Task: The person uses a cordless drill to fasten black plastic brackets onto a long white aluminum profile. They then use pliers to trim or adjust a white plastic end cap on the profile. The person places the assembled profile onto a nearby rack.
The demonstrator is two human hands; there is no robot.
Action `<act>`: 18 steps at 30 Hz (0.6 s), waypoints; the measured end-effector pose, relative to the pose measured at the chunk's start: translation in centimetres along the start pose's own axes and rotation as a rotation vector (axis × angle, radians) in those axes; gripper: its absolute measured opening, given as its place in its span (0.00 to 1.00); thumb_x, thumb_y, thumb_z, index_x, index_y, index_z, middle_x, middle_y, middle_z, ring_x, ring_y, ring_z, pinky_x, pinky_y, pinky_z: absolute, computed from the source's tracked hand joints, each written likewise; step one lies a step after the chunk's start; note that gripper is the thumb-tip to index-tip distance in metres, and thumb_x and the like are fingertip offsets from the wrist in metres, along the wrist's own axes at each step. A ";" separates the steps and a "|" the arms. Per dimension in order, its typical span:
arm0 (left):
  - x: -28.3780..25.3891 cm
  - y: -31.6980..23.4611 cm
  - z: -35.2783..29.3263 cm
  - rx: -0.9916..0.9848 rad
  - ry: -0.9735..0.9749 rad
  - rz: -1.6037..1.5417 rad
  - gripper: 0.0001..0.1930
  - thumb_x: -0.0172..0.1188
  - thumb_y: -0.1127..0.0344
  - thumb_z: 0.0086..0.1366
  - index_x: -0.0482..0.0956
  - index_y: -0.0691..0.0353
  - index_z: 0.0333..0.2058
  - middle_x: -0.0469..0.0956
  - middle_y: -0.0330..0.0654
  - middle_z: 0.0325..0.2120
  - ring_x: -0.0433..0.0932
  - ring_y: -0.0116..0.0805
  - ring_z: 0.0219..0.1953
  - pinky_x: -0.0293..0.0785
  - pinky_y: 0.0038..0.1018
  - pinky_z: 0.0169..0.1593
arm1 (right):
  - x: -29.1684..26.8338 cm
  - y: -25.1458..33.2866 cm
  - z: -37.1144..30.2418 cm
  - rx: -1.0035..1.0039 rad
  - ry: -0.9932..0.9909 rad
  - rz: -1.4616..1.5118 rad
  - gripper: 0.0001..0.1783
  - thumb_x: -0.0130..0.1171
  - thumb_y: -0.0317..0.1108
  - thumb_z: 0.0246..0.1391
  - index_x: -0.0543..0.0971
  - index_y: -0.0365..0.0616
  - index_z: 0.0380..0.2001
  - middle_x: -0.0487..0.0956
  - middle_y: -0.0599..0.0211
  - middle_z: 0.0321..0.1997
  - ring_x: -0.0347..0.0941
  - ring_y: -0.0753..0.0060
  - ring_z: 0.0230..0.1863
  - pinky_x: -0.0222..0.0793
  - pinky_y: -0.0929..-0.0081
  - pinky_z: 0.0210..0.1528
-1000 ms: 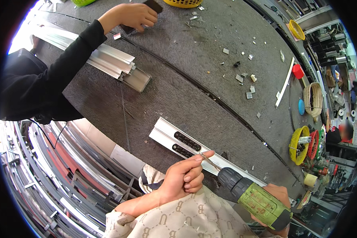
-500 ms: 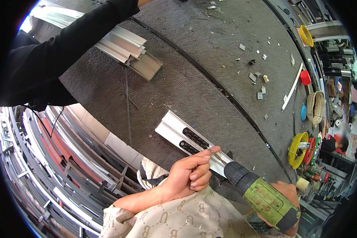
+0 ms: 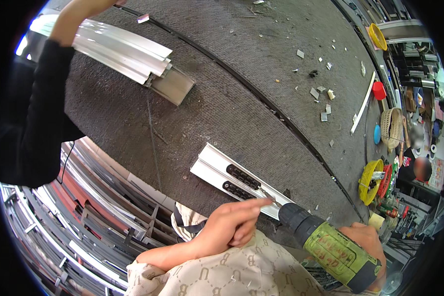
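Note:
My right hand (image 3: 362,239) is wrapped round a green and black cordless drill (image 3: 330,246). The drill's thin bit (image 3: 270,196) reaches the near end of a black slotted fitting (image 3: 242,176) in a white metal profile (image 3: 207,163). A second black fitting (image 3: 236,190) lies parallel to it in the profile. My left hand (image 3: 232,224) has its index finger stretched out, its tip beside the bit; the other fingers curl loosely and nothing shows in them. The screw, if any, at the bit's tip is too small to make out.
A co-worker's black-sleeved arm (image 3: 47,98) reaches over stacked metal profiles (image 3: 118,49) at the far left. A dark strip (image 3: 241,81) crosses the carpeted table. Small offcuts (image 3: 314,92) lie at right, with baskets (image 3: 392,126) beyond the edge. Long profiles (image 3: 74,232) are racked at lower left.
My left index finger has straightened and its tip has drawn slightly back toward me, baring the bit. The drill has shifted slightly. The co-worker's arm has swung left and away from the table's middle.

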State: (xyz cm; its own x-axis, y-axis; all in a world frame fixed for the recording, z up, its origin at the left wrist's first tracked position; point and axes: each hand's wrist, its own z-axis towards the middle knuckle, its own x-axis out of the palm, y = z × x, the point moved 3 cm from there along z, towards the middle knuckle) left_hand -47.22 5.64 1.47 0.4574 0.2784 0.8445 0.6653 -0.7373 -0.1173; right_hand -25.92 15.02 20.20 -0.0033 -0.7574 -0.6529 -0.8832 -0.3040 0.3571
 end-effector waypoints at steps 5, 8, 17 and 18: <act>-0.7 -3.8 -2.9 0.707 -0.352 0.953 0.17 0.55 0.66 0.76 0.85 0.62 0.57 0.76 0.37 0.16 0.71 0.22 0.17 0.66 0.26 0.23 | -1.0 0.8 0.4 0.067 0.023 -0.091 0.19 0.77 0.43 0.36 0.84 0.45 0.32 0.78 0.67 0.22 0.69 0.61 0.23 0.63 0.62 0.28; -1.5 -5.2 -3.3 0.679 -0.323 1.382 0.28 0.59 0.75 0.65 0.79 0.60 0.64 0.77 0.38 0.17 0.75 0.29 0.15 0.69 0.30 0.21 | -1.3 1.5 0.7 0.021 0.064 -0.198 0.18 0.74 0.43 0.39 0.84 0.44 0.31 0.78 0.65 0.21 0.70 0.60 0.21 0.62 0.61 0.26; -2.5 -5.2 -1.8 0.531 -0.224 1.726 0.42 0.60 0.75 0.56 0.66 0.58 0.73 0.70 0.33 0.13 0.71 0.33 0.12 0.68 0.35 0.18 | -2.6 3.1 2.6 -0.038 0.039 -0.061 0.18 0.69 0.41 0.43 0.83 0.42 0.36 0.79 0.67 0.21 0.75 0.61 0.20 0.64 0.63 0.29; -2.6 -5.3 -1.9 0.534 -0.213 1.728 0.43 0.60 0.75 0.56 0.66 0.59 0.73 0.70 0.33 0.13 0.71 0.33 0.12 0.68 0.35 0.18 | -2.8 3.6 2.8 -0.001 0.080 -0.093 0.17 0.69 0.41 0.44 0.83 0.42 0.36 0.80 0.67 0.22 0.76 0.62 0.21 0.66 0.63 0.30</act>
State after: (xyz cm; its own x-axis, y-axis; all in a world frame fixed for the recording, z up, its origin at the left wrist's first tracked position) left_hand -53.05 7.72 0.91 0.7909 -0.4018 -0.4616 -0.5071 -0.0080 -0.8619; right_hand -30.38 17.64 21.44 0.1166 -0.7697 -0.6277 -0.8772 -0.3761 0.2983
